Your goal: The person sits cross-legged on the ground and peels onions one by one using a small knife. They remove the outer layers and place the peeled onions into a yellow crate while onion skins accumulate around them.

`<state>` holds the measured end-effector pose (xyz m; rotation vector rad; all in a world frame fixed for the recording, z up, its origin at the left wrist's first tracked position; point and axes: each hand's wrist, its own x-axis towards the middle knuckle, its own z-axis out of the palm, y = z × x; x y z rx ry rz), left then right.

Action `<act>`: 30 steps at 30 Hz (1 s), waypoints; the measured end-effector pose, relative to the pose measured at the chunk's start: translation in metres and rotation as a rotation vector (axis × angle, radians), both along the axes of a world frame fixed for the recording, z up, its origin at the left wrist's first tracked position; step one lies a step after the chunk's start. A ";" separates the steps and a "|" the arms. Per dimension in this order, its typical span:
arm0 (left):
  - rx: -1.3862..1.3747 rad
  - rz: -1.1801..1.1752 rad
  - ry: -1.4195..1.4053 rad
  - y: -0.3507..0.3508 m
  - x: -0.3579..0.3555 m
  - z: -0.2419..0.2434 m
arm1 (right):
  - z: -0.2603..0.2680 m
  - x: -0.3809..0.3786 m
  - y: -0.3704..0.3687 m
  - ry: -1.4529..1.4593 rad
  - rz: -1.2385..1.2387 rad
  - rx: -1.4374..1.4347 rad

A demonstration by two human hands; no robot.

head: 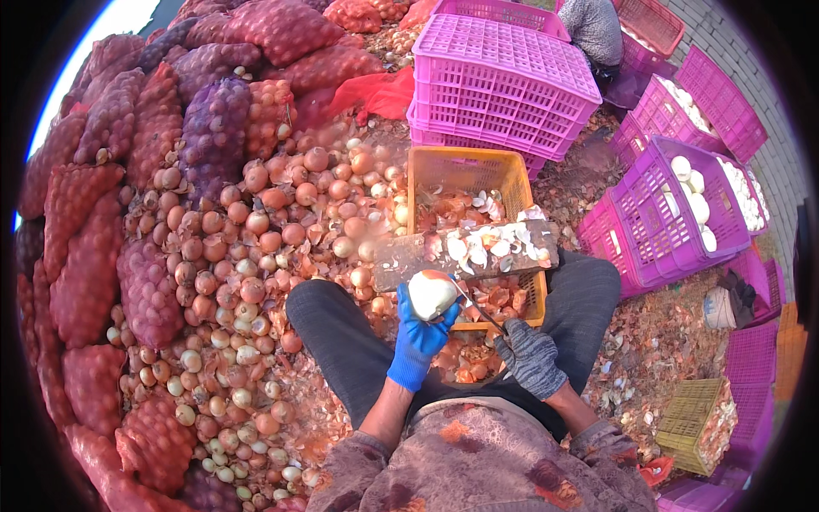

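My left hand, in a blue glove, holds up a mostly peeled onion, white with a patch of orange skin at its top. In a grey knit glove, my right hand grips a thin knife, its blade reaching up to the onion's right side. Just beyond the onion a worn wooden board lies across a yellow plastic crate. Pale onion peelings are scattered on the board. More orange skins lie inside the crate. The knife's handle is mostly hidden in my right hand.
Loose unpeeled onions spread over the ground at left, backed by full mesh sacks. Pink crates are stacked ahead. At right, a purple crate holds peeled onions. Another person sits at the far top right.
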<state>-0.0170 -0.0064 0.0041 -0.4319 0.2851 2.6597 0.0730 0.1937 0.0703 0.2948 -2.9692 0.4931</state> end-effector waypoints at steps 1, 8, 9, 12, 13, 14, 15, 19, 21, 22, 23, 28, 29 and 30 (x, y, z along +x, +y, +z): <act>0.000 0.005 -0.013 0.001 0.000 -0.004 | 0.000 0.003 -0.001 0.014 0.016 0.010; -0.065 0.065 -0.008 0.009 0.006 0.002 | -0.017 0.001 -0.003 0.081 -0.003 0.123; -0.080 0.081 -0.002 0.009 0.007 0.005 | -0.019 0.001 -0.005 0.030 -0.029 0.127; -0.242 0.133 0.139 0.006 0.007 0.008 | -0.039 0.005 -0.009 0.060 -0.078 0.062; -0.352 0.156 0.248 0.004 0.006 0.009 | -0.045 0.007 -0.012 0.016 -0.097 0.013; -0.473 0.173 0.342 0.000 0.005 0.009 | -0.049 0.008 -0.019 -0.027 -0.117 -0.036; -0.598 0.200 0.428 -0.004 0.004 0.009 | -0.051 0.010 -0.026 -0.074 -0.138 -0.089; -0.880 0.221 0.626 -0.022 0.000 0.001 | -0.046 0.015 -0.032 -0.190 -0.172 -0.580; -0.798 0.193 0.624 -0.019 0.006 -0.003 | -0.051 0.015 -0.024 -0.430 -0.145 -1.142; -0.553 0.135 0.551 -0.016 0.011 0.003 | -0.062 0.011 -0.014 -0.459 -0.288 -1.354; -0.467 0.080 0.518 -0.016 0.019 0.011 | -0.067 0.012 0.002 -0.568 -0.413 -1.539; -0.314 -0.080 0.357 -0.008 0.034 0.014 | -0.052 -0.007 0.000 -0.395 -0.363 -1.458; -0.321 -0.111 0.311 -0.008 0.037 0.014 | -0.032 -0.018 -0.007 -0.361 -0.296 -1.372; -0.279 -0.115 0.355 -0.005 0.038 0.015 | -0.040 -0.030 -0.002 -0.292 -0.178 -1.193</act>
